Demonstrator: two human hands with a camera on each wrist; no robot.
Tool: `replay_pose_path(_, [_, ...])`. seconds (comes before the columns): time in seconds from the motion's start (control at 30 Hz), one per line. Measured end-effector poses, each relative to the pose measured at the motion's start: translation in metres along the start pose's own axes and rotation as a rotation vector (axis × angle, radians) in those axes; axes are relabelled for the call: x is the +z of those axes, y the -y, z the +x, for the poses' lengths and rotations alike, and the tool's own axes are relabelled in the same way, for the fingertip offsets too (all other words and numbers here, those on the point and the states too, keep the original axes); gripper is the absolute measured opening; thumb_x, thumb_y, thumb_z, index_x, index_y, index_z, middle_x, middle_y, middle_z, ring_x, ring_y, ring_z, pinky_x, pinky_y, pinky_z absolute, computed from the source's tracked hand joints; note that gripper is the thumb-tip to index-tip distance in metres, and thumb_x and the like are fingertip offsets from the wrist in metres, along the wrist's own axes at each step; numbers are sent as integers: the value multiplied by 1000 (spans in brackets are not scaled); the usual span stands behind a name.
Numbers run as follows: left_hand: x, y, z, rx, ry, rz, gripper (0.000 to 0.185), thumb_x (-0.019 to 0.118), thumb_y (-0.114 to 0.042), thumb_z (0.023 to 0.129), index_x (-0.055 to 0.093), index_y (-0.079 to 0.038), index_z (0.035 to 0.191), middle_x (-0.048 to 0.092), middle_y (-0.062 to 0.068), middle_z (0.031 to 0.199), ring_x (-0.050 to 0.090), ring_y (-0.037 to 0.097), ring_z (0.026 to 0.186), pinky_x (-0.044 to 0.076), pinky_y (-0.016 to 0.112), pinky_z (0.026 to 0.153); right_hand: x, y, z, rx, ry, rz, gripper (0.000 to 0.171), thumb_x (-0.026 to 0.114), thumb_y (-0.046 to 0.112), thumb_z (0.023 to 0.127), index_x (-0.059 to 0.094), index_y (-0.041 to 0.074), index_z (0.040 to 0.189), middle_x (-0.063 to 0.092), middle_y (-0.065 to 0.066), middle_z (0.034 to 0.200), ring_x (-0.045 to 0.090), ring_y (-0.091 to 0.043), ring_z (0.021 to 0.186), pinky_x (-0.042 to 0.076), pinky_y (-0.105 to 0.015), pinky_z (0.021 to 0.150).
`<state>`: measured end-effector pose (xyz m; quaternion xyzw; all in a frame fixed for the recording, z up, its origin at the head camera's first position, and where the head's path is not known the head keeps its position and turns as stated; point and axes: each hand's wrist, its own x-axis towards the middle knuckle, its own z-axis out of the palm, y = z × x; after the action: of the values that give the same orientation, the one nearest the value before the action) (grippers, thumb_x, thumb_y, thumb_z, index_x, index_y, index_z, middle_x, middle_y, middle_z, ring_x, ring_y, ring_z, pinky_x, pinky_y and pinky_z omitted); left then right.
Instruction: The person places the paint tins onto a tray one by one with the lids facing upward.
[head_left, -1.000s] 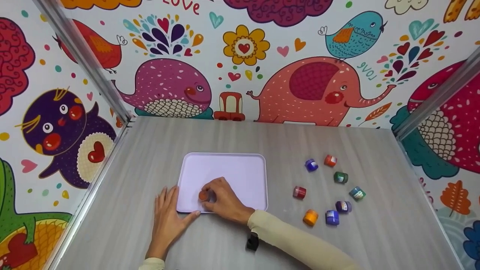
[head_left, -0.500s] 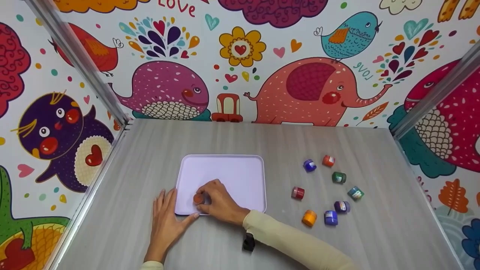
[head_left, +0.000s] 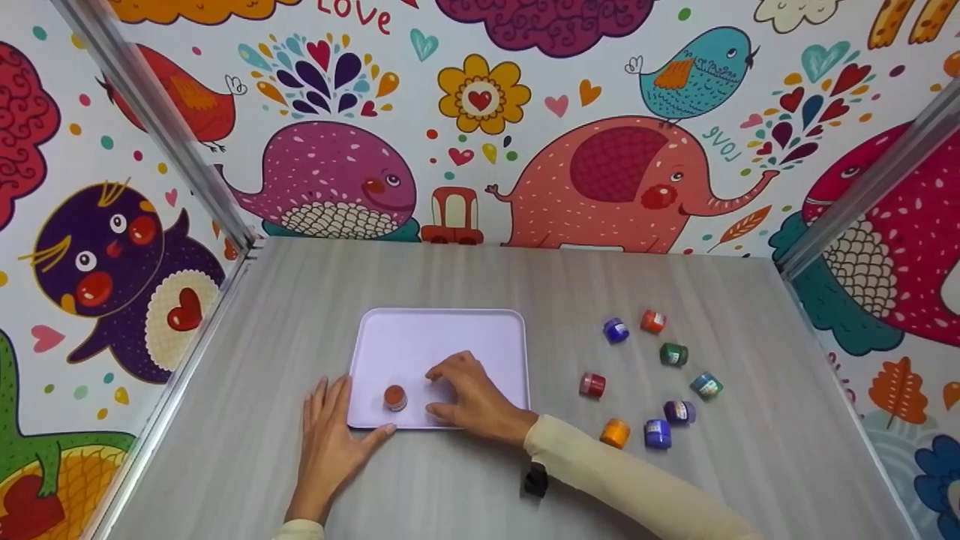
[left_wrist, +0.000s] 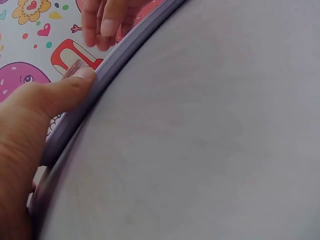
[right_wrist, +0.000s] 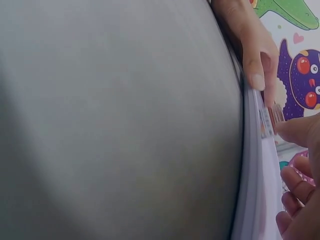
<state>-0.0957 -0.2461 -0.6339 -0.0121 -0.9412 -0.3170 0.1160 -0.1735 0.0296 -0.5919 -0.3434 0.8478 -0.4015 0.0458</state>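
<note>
Head view, jar: small orange-red paint jar (head_left: 394, 397), upright, lid up, standing on the lilac tray (head_left: 442, 337) near its front-left corner.
Jar, wrist views: right wrist camera shows only a sliver of its label past the tray rim (right_wrist: 252, 165); colour not readable there.
Tray: rounded rectangle with a raised rim, flat on the grey table (head_left: 525, 277); most of its surface is bare behind the jar.
Edges: table walled on three sides by cartoon-print panels; metal posts at both rear corners.
Open room: wide bare table behind and to the left of the tray; to the right, well apart, lies a loose ring of eight paint jars (head_left: 652, 375) (mixed colours).
Right hand (head_left: 469, 394): let go, fingers loosely bent over the tray just right of the jar, holding nothing, a gap between them.
Left hand (head_left: 330, 435): flat on the table, fingers straight, thumb (left_wrist: 75, 85) pressed against the tray's front-left rim.
</note>
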Motion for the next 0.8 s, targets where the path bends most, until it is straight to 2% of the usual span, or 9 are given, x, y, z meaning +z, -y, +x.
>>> replay_pose_path(0.27, [-2,-2,2,-72,79,3,116,91,-60,82,40,3,165,41,28,168,18,56,162,5,71,132,-27,-11,-24,-1,-16,-8,39,86,23,97,72,7,129,71,-7,123,52,-21,125,47,-42,108])
replay_pose_path(0.5, [-5,-3,3,-76,83,12,117,91,-62,82,41,5,165,43,28,167,18,55,162,8,71,131,-47,-21,-44,-31,-37,-19,40,84,25,99,71,5,131,71,-9,125,52,-23,127,46,-45,109])
replay_pose_path(0.8, [-5,-7,4,-132,130,10,122,90,-66,81,36,2,167,37,27,171,13,55,163,6,73,131,-73,-32,-74,21,-51,-46,42,87,24,98,70,7,132,70,-8,129,52,-21,127,50,-43,107])
